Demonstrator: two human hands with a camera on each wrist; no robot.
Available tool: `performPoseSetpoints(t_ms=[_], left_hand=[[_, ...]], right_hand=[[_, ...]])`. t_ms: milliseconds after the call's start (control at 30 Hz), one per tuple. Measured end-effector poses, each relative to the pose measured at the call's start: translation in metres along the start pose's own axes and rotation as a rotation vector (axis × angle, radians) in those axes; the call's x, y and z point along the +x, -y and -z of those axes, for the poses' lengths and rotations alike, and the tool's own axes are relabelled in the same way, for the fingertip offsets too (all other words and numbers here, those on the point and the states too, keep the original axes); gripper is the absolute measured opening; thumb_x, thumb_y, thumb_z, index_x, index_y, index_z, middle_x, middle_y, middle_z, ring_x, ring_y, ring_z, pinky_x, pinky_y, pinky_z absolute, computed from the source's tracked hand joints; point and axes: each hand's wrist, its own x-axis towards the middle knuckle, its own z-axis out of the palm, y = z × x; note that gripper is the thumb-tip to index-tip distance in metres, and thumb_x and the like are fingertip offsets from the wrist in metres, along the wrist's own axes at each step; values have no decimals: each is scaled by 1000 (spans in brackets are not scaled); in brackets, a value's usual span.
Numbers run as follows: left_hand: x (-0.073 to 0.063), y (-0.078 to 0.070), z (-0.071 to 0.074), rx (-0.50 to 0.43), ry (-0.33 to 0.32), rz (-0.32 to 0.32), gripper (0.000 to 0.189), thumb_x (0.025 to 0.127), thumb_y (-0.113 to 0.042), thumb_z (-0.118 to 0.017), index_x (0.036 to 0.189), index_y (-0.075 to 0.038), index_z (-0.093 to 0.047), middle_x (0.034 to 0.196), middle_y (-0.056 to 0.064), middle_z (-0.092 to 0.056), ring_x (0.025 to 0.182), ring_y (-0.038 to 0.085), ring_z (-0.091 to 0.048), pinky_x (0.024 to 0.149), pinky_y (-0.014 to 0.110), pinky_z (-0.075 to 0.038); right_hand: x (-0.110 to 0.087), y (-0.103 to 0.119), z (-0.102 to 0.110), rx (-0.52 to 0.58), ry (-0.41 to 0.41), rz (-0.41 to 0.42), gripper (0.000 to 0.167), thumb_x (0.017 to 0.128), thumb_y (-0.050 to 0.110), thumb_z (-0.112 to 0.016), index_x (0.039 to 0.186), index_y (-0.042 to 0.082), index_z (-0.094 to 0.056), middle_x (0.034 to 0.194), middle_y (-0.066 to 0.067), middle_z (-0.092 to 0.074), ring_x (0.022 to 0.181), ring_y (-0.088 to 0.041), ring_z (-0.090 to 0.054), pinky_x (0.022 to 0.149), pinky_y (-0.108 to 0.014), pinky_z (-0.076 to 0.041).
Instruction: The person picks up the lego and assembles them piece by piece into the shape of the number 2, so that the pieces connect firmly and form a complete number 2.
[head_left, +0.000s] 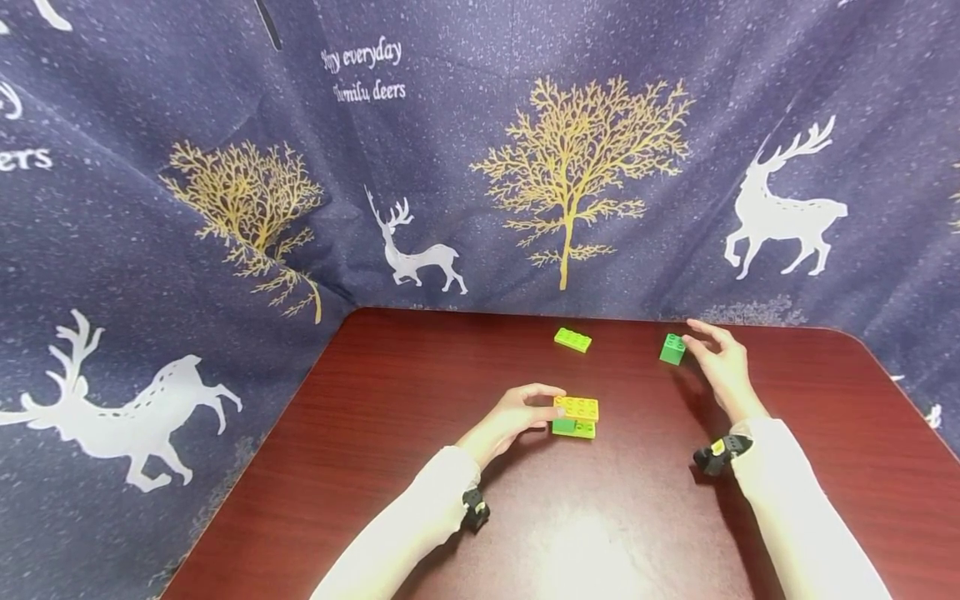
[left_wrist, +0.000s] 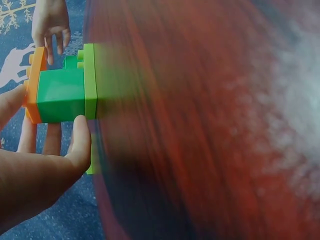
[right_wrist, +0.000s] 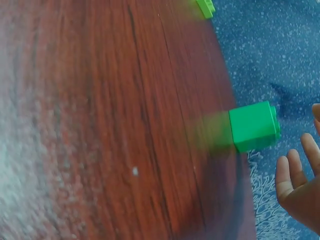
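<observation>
My left hand [head_left: 510, 418] grips a small stack of toy building bricks on the table. An orange plate brick [head_left: 581, 408] tops it, a green brick [left_wrist: 61, 96] sits in the middle, and a lime plate brick [left_wrist: 90, 82] forms the base. Part of another green piece shows behind in the left wrist view. Over at the back right, a separate green brick [head_left: 671, 353] stands with its studs up. My right hand [head_left: 723, 375] is just beside it, fingers extended; the right wrist view shows a gap between the fingers and this green brick [right_wrist: 253, 126].
A loose lime plate brick [head_left: 572, 340] lies near the back of the reddish-brown wooden table [head_left: 360, 450]. Behind the table's far edge hangs a dark blue cloth [head_left: 450, 167] printed with deer and trees. Glare brightens the table's front middle.
</observation>
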Motion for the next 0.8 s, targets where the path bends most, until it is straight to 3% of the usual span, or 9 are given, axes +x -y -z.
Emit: performPoseSetpoints(t_ms=[133, 300, 367, 533, 800], left_hand=[[0, 0, 1, 6, 8, -3, 35, 81, -6, -75, 115, -6, -68, 109, 10, -67, 88, 17, -66, 84, 40, -53], [1, 1, 3, 29, 15, -6, 36, 80, -6, -75, 115, -8, -69, 109, 7, -67, 86, 15, -66, 80, 36, -54], [1, 2, 3, 41, 21, -8, 37, 80, -6, -76, 115, -9, -69, 109, 6, -68, 86, 14, -66, 78, 35, -55], [1, 3, 3, 55, 40, -5, 38, 80, -4, -75, 116, -10, -68, 108, 4, -68, 85, 15, -66, 76, 34, -55], [2, 1, 4, 38, 35, 23, 38, 81, -2, -75, 117, -10, -68, 109, 6, -65, 85, 16, -66, 76, 35, -56]], right_hand=[[-2, 3, 2, 3, 57, -25, 44, 91, 10, -65, 131, -3, -54, 117, 7, -56, 81, 10, -54, 67, -7, -44], [3, -10, 1, -33, 135, -55, 51, 91, 17, -66, 136, -1, -49, 122, -7, -55, 77, 11, -54, 65, -13, -48], [4, -12, 0, -37, 158, -72, 54, 91, 16, -66, 137, -3, -47, 115, -11, -56, 75, 11, -54, 65, -14, -49], [3, -19, -1, -48, 208, -109, 57, 91, 13, -66, 139, -6, -43, 101, 5, -57, 75, 13, -54, 64, -15, -49], [6, -23, -4, -76, 238, -106, 52, 92, 4, -61, 138, -8, -41, 121, -29, -49, 73, 12, -51, 58, -19, -51]])
